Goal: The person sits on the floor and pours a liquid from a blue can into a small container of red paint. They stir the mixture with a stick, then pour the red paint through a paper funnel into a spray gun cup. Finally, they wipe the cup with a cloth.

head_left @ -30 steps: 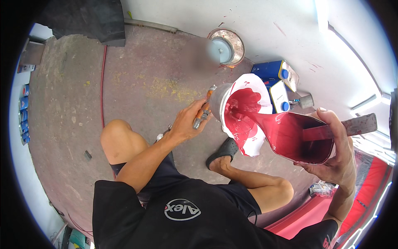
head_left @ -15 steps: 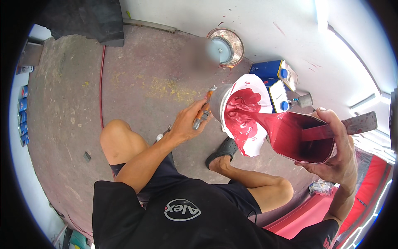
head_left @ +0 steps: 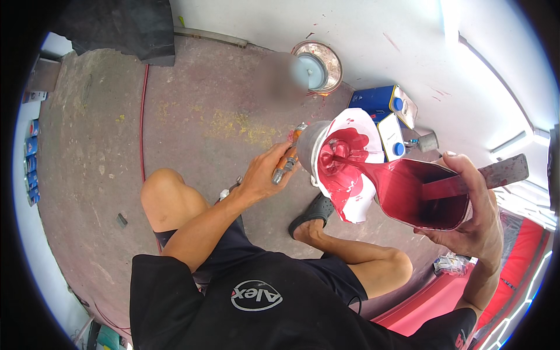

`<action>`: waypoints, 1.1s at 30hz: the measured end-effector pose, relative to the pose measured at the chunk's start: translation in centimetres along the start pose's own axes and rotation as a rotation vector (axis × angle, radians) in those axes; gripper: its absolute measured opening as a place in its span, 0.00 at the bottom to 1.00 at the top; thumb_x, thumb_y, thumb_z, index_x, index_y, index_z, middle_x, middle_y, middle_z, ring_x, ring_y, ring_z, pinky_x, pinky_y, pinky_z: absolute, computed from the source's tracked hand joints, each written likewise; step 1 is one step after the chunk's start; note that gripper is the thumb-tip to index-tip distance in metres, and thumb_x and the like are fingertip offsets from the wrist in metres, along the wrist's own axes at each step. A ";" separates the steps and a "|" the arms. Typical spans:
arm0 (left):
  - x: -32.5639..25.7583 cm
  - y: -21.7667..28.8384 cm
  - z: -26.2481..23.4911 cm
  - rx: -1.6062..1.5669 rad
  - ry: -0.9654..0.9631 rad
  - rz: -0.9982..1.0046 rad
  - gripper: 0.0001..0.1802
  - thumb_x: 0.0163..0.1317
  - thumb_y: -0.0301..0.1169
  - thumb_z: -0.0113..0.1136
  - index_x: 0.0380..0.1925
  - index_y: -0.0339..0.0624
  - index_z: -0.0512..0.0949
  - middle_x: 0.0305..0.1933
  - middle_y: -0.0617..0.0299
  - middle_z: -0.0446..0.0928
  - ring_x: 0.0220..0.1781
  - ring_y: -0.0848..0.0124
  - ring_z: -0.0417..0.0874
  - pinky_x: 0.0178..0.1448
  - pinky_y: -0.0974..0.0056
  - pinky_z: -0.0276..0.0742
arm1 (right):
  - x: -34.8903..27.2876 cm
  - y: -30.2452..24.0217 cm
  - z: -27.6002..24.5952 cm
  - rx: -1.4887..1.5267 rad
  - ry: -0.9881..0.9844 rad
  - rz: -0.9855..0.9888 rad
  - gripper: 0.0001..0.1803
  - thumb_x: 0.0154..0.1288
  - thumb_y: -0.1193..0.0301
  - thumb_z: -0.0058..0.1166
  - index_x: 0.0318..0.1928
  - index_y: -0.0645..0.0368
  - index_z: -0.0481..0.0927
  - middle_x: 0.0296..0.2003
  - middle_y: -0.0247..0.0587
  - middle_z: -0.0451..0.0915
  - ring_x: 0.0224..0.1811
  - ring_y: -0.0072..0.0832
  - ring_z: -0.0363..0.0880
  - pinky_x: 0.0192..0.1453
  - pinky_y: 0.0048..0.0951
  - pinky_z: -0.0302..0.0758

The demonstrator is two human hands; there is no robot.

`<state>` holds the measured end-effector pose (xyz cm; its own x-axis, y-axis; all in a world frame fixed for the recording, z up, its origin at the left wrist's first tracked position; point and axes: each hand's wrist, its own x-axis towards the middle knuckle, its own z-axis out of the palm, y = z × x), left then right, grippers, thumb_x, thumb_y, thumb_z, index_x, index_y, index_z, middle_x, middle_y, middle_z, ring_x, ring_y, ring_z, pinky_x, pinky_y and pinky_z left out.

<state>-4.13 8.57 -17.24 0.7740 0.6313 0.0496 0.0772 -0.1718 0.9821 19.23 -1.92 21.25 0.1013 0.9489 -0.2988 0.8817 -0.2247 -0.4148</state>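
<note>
My left hand [head_left: 263,170] is closed round the orange body of a spray gun [head_left: 287,158], whose grey cup [head_left: 311,143] tips toward the right. A white paper strainer [head_left: 366,128] sits in the cup's mouth, smeared and pooled with red paint [head_left: 341,154]. Over on the right, my right hand [head_left: 484,219] grips a tilted paint can [head_left: 408,214] from its far side. From the can's lip a thick red stream [head_left: 373,170] runs into the strainer. A flat stir stick [head_left: 506,174] lies across the can's opening, its end coated red and its grey end poking out past my fingers.
Blue and white metal cans [head_left: 373,99] with blue caps stand by the wall, beside another spray gun [head_left: 427,142]. A paint-marked round tub [head_left: 329,58] is farther back. A red hose [head_left: 142,128] crosses the floor. At lower right lies a pinkish-red panel [head_left: 417,303].
Paint keeps running from the can, and the pool in the strainer has changed shape. The strainer and cup have shifted slightly downward in view; both hands keep their grips.
</note>
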 end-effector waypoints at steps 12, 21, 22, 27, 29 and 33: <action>-0.2 0.1 0.2 -0.005 0.006 0.020 0.30 0.69 0.33 0.74 0.66 0.33 0.75 0.58 0.42 0.85 0.57 0.41 0.89 0.56 0.48 0.85 | 0.1 -0.3 -0.1 -0.057 -0.022 -0.006 0.61 0.38 0.73 0.89 0.77 0.58 0.70 0.54 0.53 0.91 0.60 0.51 0.90 0.70 0.47 0.79; -0.1 1.0 0.5 0.005 0.021 0.030 0.30 0.70 0.34 0.74 0.67 0.33 0.75 0.58 0.42 0.85 0.56 0.42 0.90 0.56 0.49 0.86 | 0.2 -0.5 -0.3 -0.031 -0.044 -0.004 0.60 0.39 0.71 0.89 0.77 0.59 0.71 0.54 0.54 0.91 0.60 0.51 0.91 0.69 0.46 0.81; -0.1 1.0 0.5 0.008 0.022 0.027 0.30 0.70 0.34 0.74 0.67 0.33 0.75 0.58 0.42 0.85 0.56 0.42 0.90 0.56 0.49 0.86 | 0.3 -0.4 -0.3 -0.036 -0.047 -0.004 0.60 0.39 0.71 0.89 0.77 0.59 0.71 0.54 0.54 0.91 0.60 0.51 0.91 0.68 0.46 0.81; -0.2 0.8 0.6 0.007 0.013 0.013 0.30 0.71 0.35 0.74 0.67 0.32 0.75 0.58 0.41 0.85 0.56 0.43 0.91 0.56 0.49 0.87 | 0.6 -0.1 -0.4 -0.058 -0.056 -0.042 0.60 0.39 0.70 0.89 0.77 0.59 0.71 0.53 0.55 0.91 0.58 0.51 0.91 0.65 0.45 0.83; -0.1 1.0 0.6 0.004 0.003 0.001 0.30 0.71 0.35 0.74 0.67 0.33 0.75 0.58 0.41 0.85 0.56 0.43 0.90 0.56 0.49 0.87 | 0.8 -0.1 -0.4 -0.087 -0.043 -0.068 0.60 0.39 0.70 0.89 0.77 0.59 0.71 0.52 0.54 0.91 0.57 0.51 0.92 0.63 0.45 0.84; 0.0 1.0 0.6 0.014 -0.001 0.005 0.30 0.70 0.34 0.74 0.66 0.33 0.75 0.57 0.41 0.85 0.56 0.43 0.91 0.56 0.49 0.86 | 0.5 0.7 -0.7 -0.064 -0.107 -0.019 0.64 0.38 0.64 0.92 0.77 0.64 0.70 0.64 0.54 0.85 0.58 0.47 0.92 0.65 0.43 0.84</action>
<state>-3.69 7.93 -16.41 0.7749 0.6298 0.0539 0.0826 -0.1854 0.9792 20.25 -1.45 21.44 0.0376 0.9232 -0.3825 0.9108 -0.1891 -0.3670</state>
